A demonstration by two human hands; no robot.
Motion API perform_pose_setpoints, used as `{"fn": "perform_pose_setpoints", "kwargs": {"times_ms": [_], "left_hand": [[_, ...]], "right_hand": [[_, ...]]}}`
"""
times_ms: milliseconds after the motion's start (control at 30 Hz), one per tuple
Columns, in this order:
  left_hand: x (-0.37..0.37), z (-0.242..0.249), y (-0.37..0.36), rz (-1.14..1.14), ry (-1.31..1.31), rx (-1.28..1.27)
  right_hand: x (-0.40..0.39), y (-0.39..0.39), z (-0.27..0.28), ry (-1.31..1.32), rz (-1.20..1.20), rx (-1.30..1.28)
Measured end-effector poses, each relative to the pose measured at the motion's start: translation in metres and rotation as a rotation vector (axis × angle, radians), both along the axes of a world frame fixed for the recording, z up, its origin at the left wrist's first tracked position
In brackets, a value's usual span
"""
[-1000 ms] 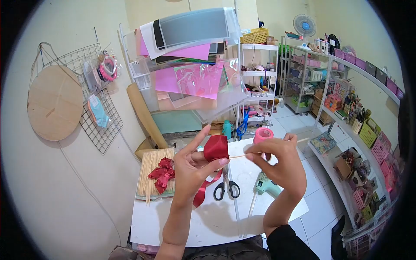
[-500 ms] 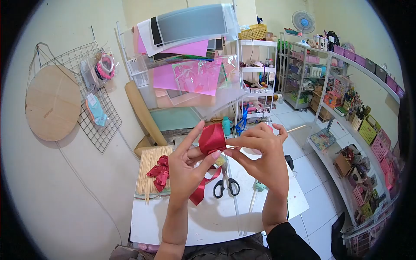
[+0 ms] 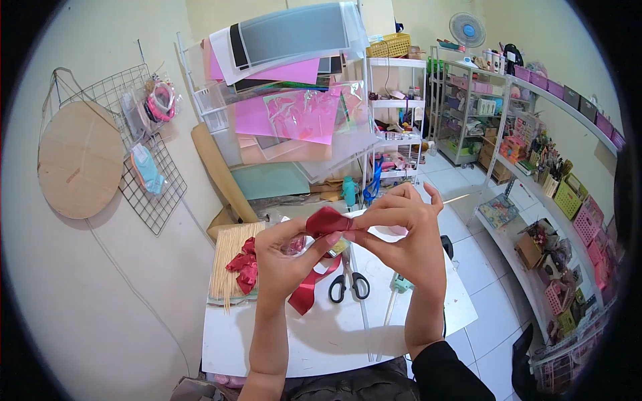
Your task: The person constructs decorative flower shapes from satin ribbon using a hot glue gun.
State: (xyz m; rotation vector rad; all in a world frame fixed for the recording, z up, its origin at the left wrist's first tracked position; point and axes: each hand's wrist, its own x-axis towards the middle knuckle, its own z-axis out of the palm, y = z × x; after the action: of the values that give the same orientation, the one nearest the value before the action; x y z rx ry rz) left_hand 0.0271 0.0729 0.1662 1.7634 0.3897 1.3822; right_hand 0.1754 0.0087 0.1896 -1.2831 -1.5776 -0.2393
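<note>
Both my hands are raised over the table, working on a piece of shiny red ribbon (image 3: 326,221). My left hand (image 3: 284,257) pinches the ribbon's left and lower edge between thumb and fingers. My right hand (image 3: 401,224) is closed at the ribbon's right end, its thumb and forefinger pressed together. A thin wooden skewer (image 3: 457,198) sticks out behind the right hand; its other end is hidden by the fingers and ribbon. Below lie black-handled scissors (image 3: 361,287), a loose red ribbon strip (image 3: 304,298) and a finished-looking red ribbon bow (image 3: 245,269).
Many wooden skewers (image 3: 224,267) lie at the left of the white table (image 3: 314,344). A mint-green glue gun (image 3: 401,283) and clear sticks (image 3: 388,321) are at the right. Shelves (image 3: 511,247) line the right wall; wrapping sheets (image 3: 294,50) hang behind.
The ribbon has been folded down from a raised, open panel into a lower, narrower shape. My left fingers have curled in around it; my right hand stays nearly in place.
</note>
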Motion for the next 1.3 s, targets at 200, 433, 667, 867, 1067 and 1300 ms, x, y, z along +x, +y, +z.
{"fn": "perform_pose_setpoints", "kwargs": {"times_ms": [200,433,667,867,1067,1300], "left_hand": [[0.001,-0.006,0.003,0.114,0.02,0.081],[0.004,-0.004,0.001,0.124,0.042,0.154],[0.004,-0.005,0.0,0.139,0.072,0.084],[0.01,-0.005,-0.005,0.073,0.02,-0.002],[0.011,-0.003,-0.006,0.022,-0.052,-0.063],[0.005,0.001,-0.006,0.03,0.017,-0.151]], "right_hand": [[-0.001,0.001,0.0,0.052,0.018,-0.014],[0.005,0.001,0.0,0.094,0.076,-0.085],[0.006,0.002,0.0,0.09,0.072,-0.113],[0.005,0.002,-0.001,0.082,0.029,-0.086],[0.004,0.002,0.0,0.087,0.003,-0.106],[0.005,0.003,-0.001,0.025,-0.038,-0.088]]}}
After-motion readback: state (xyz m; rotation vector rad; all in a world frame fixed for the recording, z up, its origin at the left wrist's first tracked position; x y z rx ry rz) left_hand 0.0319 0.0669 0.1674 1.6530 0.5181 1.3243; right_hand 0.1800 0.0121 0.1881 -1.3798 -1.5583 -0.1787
